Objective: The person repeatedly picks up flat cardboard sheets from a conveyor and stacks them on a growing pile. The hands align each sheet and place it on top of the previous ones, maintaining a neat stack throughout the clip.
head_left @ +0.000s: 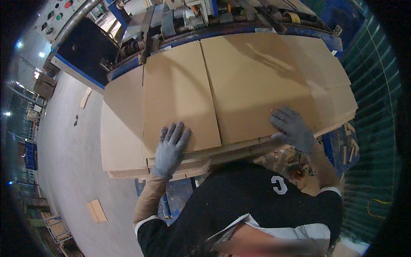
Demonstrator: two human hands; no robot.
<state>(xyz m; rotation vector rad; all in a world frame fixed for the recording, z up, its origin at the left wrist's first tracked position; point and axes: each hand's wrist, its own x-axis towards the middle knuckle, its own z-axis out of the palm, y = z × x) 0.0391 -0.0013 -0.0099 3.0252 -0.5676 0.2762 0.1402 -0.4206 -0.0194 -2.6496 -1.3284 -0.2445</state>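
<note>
A stack of flat brown cardboard box blanks (252, 90) lies in front of me, with slots cut between the panels. My left hand (170, 147), in a grey glove, rests on the near edge of the top blank, left of the middle slot, fingers spread. Farther right, my right hand (293, 128) wears a matching glove and lies over the near right part of the same panel surface, its fingers stretched out. Neither hand is closed around anything. The edges of several lower blanks show along the near side.
Beyond the stack stands a blue machine (231, 28) with rollers and belts. A control panel (53, 19) with buttons is at the far left. Cardboard scraps (291, 160) lie below the near right edge. Green corrugated sheeting (372, 115) rises at the right. A cardboard piece (97, 211) lies on the grey floor.
</note>
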